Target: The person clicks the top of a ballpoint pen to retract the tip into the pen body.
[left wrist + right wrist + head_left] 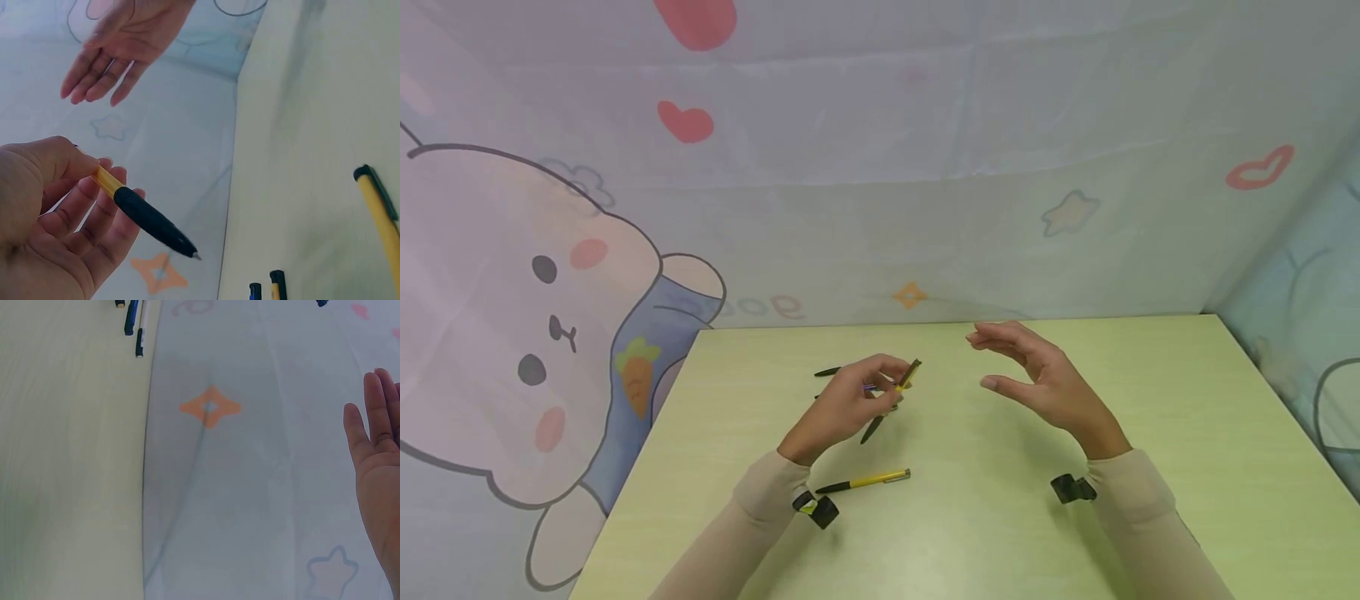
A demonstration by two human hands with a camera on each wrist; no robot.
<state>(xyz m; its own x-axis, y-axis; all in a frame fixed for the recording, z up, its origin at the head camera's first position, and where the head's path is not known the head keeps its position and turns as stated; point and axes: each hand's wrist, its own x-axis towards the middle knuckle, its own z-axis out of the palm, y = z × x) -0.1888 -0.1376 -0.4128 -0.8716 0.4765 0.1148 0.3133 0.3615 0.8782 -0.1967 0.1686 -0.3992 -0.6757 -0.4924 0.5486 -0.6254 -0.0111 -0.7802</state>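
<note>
Nearest: pale sleeves (722,533), each with a small black wrist device (824,512) at the cuff. Just beyond left device: yellow-and-black click pen (867,481), lying flat on pale yellow-green tabletop (985,525), clip end to the right. Next, left hand (853,398): narrow grip, yellow-and-black ballpoint pen (140,211) pinched by the barrel between thumb and fingers, held above tabletop, black grip end slanting down and back toward wearer. Right hand (1037,375), well apart from held pen: wide, fingers extended, thumb set off from them. Behind left hand, on tabletop: more pens, partly hidden, including a blue-barrelled pen (132,317); exact count unclear. Farthest: printed cloth backdrop (865,225) behind tabletop, with cartoon animal (580,333) at left, red heart (687,122) and orange four-pointed star (910,295).
</note>
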